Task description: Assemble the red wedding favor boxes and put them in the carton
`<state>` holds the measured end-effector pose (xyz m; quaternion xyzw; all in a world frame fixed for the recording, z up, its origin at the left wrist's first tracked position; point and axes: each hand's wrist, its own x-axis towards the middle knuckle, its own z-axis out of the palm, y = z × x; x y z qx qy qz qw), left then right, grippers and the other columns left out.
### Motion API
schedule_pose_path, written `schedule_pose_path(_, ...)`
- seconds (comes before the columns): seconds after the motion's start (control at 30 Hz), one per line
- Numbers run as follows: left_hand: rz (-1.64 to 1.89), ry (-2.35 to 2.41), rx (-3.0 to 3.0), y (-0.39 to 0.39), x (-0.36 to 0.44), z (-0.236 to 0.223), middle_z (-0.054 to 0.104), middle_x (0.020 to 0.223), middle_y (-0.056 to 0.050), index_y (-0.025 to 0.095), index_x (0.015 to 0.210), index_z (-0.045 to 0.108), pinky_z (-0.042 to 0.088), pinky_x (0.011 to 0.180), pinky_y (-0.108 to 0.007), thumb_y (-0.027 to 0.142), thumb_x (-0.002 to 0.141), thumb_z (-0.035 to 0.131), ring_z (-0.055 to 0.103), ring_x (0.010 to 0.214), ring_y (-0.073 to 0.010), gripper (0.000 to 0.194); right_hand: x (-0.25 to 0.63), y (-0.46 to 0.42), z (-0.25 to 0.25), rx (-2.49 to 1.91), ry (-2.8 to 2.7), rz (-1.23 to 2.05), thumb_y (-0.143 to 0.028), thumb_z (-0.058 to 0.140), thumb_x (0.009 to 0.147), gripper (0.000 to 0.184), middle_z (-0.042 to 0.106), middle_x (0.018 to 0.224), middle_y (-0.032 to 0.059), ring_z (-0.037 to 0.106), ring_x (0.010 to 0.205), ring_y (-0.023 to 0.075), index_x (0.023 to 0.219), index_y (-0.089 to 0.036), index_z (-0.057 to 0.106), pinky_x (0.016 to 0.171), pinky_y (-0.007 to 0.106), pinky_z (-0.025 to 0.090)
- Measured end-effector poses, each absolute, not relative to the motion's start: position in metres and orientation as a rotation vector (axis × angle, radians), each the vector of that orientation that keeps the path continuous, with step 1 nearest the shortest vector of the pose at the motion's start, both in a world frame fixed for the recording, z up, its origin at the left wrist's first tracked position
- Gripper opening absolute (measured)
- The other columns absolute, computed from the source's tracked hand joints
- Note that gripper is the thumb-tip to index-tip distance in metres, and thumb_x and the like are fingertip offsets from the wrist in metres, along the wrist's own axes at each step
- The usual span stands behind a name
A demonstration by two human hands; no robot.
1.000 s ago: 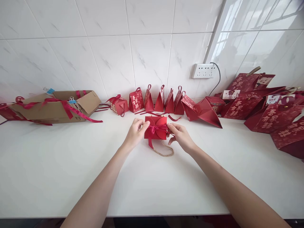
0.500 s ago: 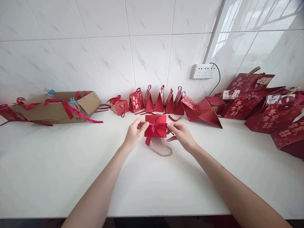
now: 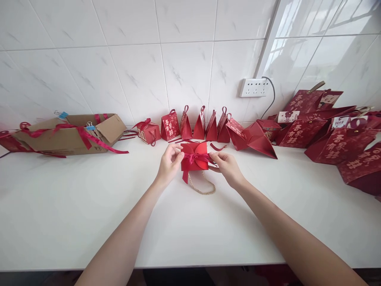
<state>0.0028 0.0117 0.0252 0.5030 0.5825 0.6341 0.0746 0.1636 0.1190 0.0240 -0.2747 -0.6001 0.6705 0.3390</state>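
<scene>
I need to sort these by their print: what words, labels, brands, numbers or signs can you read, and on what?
"吾家有囍", on the upright red box in the back row.
"吾家有囍", on the two large red boxes at right, the rear one and the nearer one.
Too small or blurred: the white label at right and the marks on the cardboard box.
No lettering shows on the ribbon-tied box.

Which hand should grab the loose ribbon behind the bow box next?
Probably the right hand: the loose ribbon lies just beyond it, while the left hand is across the red box.
</scene>
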Motion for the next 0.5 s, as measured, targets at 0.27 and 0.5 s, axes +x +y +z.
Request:
schedule_pose_path(0.27,2.114,1.869,1.552,0.017,0.016,0.018,0.052,0.083,-0.003,0.02,0.088,0.05,0.044,0.059,-0.02,0.023,0.083,0.049,0.051,0.074,-0.0124,0.006,0.159,0.116,0.02,-0.679,-1.487,1.765,-0.063,0.076,0.05,0.052,0.063,0.08,0.0023,0.061,0.085,0.0152,0.068,-0.016,0.063,0.076,0.029,0.058)
schedule_pose_path(0.5,2.164,1.967,1.551,0.018,0.018,0.013,0.048,0.079,0.0,0.021,0.084,0.043,0.04,0.05,-0.018,0.02,0.085,0.044,0.046,0.057,-0.0087,0.002,0.159,0.112,0.022,-0.701,-1.511,1.739,-0.063,0.072,0.058,0.049,0.062,0.084,0.0035,0.06,0.089,0.016,0.07,-0.016,0.06,0.078,0.03,0.057)
